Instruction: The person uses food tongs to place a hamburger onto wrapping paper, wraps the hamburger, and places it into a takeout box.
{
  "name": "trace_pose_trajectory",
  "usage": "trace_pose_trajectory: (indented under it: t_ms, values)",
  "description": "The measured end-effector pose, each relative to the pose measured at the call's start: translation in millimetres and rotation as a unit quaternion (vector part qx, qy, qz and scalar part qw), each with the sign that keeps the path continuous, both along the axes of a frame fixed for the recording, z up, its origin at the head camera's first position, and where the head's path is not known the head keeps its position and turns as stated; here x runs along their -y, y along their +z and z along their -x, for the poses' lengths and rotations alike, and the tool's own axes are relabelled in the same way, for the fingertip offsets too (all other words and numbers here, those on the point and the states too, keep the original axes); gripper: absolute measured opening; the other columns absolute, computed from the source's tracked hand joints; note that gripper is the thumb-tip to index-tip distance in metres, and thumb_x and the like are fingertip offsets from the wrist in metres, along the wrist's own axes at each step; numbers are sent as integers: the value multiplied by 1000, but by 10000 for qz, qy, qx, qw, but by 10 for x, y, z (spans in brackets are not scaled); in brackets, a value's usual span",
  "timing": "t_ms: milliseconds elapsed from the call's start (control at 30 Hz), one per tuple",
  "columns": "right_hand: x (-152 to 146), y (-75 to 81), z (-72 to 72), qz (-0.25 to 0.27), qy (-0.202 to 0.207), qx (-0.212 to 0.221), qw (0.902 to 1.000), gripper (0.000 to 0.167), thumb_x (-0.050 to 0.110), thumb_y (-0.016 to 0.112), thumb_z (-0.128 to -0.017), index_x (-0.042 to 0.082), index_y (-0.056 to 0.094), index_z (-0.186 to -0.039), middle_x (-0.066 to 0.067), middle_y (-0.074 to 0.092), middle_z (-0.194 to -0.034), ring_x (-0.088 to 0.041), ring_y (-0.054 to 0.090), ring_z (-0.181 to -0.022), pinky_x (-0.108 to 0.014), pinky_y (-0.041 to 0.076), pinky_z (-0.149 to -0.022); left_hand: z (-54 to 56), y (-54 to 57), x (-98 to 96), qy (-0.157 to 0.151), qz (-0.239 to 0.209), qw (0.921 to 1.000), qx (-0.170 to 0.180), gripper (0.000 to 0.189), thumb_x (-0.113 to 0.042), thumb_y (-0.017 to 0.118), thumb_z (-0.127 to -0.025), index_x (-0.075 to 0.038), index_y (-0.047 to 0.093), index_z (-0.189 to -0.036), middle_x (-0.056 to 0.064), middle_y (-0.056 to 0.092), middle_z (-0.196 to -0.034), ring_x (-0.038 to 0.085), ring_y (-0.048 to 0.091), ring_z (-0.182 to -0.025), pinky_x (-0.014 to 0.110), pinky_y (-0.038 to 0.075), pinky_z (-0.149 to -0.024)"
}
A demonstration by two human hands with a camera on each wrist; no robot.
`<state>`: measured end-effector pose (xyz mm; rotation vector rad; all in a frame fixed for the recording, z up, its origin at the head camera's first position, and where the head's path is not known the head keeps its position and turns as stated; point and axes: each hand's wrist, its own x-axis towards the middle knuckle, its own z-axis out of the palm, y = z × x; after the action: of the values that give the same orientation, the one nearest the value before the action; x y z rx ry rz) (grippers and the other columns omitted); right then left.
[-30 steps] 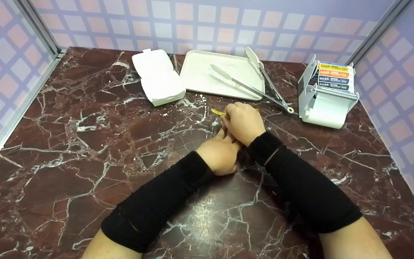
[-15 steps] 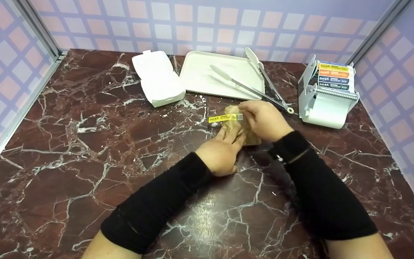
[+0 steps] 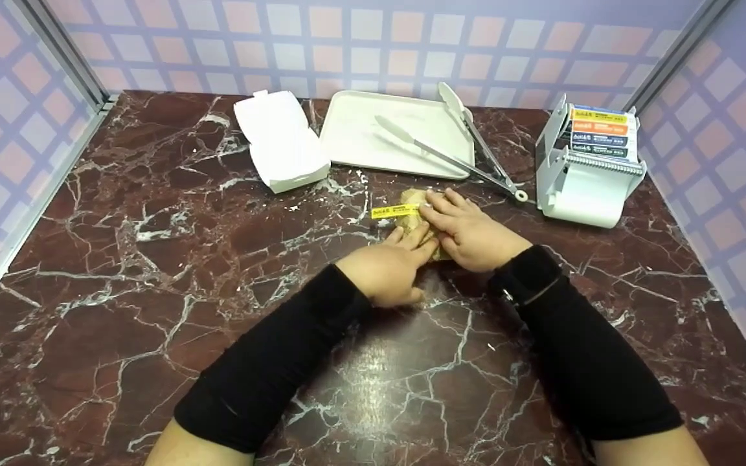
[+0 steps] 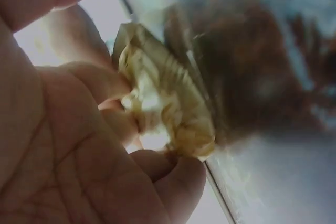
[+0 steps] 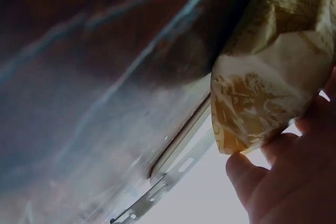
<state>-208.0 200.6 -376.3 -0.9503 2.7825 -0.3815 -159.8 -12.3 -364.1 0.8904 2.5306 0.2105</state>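
Observation:
A package [image 3: 414, 197] wrapped in crinkled, patterned tan paper lies on the marbled table under both hands. Across its top runs a yellow printed label [image 3: 386, 211], its left end sticking out past the paper. My left hand [image 3: 383, 270] presses the near left part with its extended fingers. On the right side, my right hand [image 3: 476, 234] lies with fingers spread over the paper and the label's right end. The left wrist view shows folded wrapping [image 4: 176, 95] beyond the fingertips. In the right wrist view, a folded end of the paper [image 5: 262, 93] meets the fingers.
Behind the package stands an open white paper box [image 3: 285, 145], beside a cream tray [image 3: 360, 129]. Metal tongs [image 3: 457, 162] lie partly over the tray, handle end toward the right. A label dispenser [image 3: 590, 165] stands at the right. Patterned walls [image 3: 360, 39] border the table.
The right hand has swung right off the label, baring the package, then flattened its fingers onto its right side. The left hand has stayed on the package's near left.

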Motion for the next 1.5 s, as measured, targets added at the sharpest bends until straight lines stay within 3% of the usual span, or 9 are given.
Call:
trace_pose_trajectory:
  t_ms: [133, 200, 333, 433, 533, 867, 1033, 1133, 1500]
  values:
    - [0, 1, -8, -122, -50, 68, 9999, 65, 28, 51, -108, 19, 26, -168, -11, 13, -178, -46, 5, -163, -64, 8, -132, 113, 80, 106, -70, -355, 9993, 72, 81, -50, 61, -103, -26, 19, -169, 2, -2, -177, 36, 19, -162, 54, 25, -130]
    - [6, 6, -14, -188, -56, 65, 9998, 69, 33, 55, -108, 21, 25, -168, -10, 11, -178, -45, 5, -163, -64, 8, -132, 179, 103, 157, 5, -712, 9974, -112, 67, -48, 60, -104, -28, 37, -164, 1, 22, -176, 32, 39, -156, 52, 33, -128]
    - [19, 10, -29, -222, -105, 56, 9997, 75, 37, 62, -105, 23, 24, -169, -8, 11, -178, -45, 7, -163, -64, 12, -132, 278, 119, 237, 811, -1589, 9821, -610, 33, -38, 57, -107, -21, 71, -131, 2, 74, -129, 23, 72, -107, 43, 57, -101]
    - [22, 4, -30, -201, -169, 95, 9996, 78, 36, 65, -103, 23, 25, -169, -8, 11, -179, -45, 6, -163, -64, 14, -131, 326, 104, 256, 1579, -1997, 9609, -1091, 28, -34, 56, -107, -16, 75, -116, 2, 78, -109, 21, 72, -91, 40, 59, -88]
    - [26, -3, -26, -207, -190, 112, 9995, 78, 35, 66, -103, 23, 25, -169, -7, 11, -179, -45, 7, -163, -63, 15, -131, 346, 72, 234, 1907, -2088, 9470, -1522, 31, -33, 56, -107, -14, 74, -124, 6, 77, -122, 25, 73, -105, 43, 58, -99]
    - [46, 14, -34, -312, -118, -13, 9994, 79, 35, 65, -103, 24, 23, -169, -8, 10, -179, -48, 7, -162, -66, 17, -130, 226, 13, 73, 1308, -1325, 9355, -3003, 41, -38, 59, -105, -15, 70, -136, 6, 65, -141, 28, 57, -128, 49, 43, -113]
    - [52, 10, -41, -359, -89, -10, 9993, 78, 35, 65, -103, 20, 24, -168, -9, 8, -179, -49, 7, -162, -65, 16, -131, 186, -60, 7, 760, -950, 9644, -2348, 67, -53, 55, -105, -9, 50, -156, 11, 44, -166, 31, 44, -152, 54, 32, -128]
    - [63, 9, -46, -394, -94, -13, 9992, 77, 32, 65, -103, 17, 25, -168, -9, 9, -179, -48, 7, -162, -64, 15, -131, 182, -98, 0, 773, -815, 9773, -1796, 83, -59, 54, -104, -5, 35, -163, 14, 33, -172, 32, 37, -157, 53, 29, -130]
    - [80, 2, -48, -498, -209, 45, 9985, 79, 31, 63, -104, 24, 20, -169, -6, 6, -179, -47, 5, -163, -68, 17, -128, 220, -101, 20, 1270, -999, 9862, -359, 99, -61, 56, -102, -3, 10, -168, 26, 13, -174, 43, 36, -155, 55, 38, -124]
